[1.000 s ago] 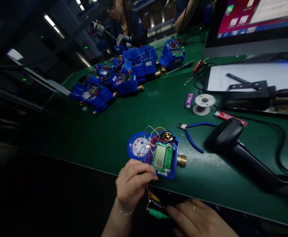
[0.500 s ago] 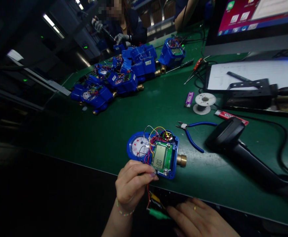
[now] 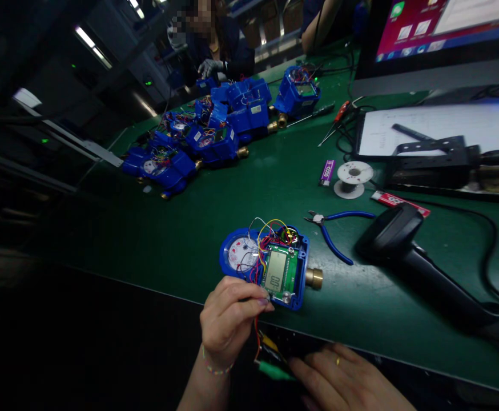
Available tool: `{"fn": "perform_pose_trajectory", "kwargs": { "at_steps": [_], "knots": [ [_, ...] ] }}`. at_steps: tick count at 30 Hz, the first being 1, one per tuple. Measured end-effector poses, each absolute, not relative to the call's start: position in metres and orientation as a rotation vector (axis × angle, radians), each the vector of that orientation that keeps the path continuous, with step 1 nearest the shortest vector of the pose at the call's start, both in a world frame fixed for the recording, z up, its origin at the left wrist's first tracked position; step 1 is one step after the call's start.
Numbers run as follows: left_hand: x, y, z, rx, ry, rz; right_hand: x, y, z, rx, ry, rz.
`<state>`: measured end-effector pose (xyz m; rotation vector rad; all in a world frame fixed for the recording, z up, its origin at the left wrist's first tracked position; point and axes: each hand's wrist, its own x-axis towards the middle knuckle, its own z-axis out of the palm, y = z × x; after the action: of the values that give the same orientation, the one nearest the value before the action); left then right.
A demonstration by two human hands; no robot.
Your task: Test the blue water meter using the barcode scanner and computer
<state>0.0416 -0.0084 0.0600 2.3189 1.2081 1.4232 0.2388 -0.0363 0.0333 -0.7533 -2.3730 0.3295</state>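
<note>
A blue water meter (image 3: 305, 302) lies near the table's front edge, its housing uncovered. On its green circuit board (image 3: 292, 274), a small display (image 3: 276, 271) shows digits; loose coloured wires (image 3: 270, 235) arch over to the round dial (image 3: 241, 253). At the board's lower left corner, my left hand (image 3: 230, 314) is closed in a pinch. A thin red wire (image 3: 257, 331) runs down from under its fingers to a green piece (image 3: 275, 371) beside a yellow one. Curled fingers of my right hand (image 3: 343, 374) hold the dark object between these pieces; its kind is unclear.
Blue cutters (image 3: 337, 240) and a black barcode scanner (image 3: 429, 268) lie to the right. Behind them are a white spool (image 3: 354, 178), lighters, a screwdriver (image 3: 339, 114) and a clipboard (image 3: 438, 131). Several blue meters (image 3: 215, 142) stand farther back, where another person works. A monitor (image 3: 438, 57) stands at upper right.
The other person's raised gloved hand at the back has shifted. My hands and the meter hold nearly the same place.
</note>
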Motion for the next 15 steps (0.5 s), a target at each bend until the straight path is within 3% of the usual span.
{"fn": "perform_pose_trajectory", "kwargs": {
  "at_steps": [15],
  "knots": [
    [0.045,0.0004,0.0703,2.305,1.187,1.299,0.2429,-0.0352,0.0383,-0.759,-2.374,0.345]
  ]
}}
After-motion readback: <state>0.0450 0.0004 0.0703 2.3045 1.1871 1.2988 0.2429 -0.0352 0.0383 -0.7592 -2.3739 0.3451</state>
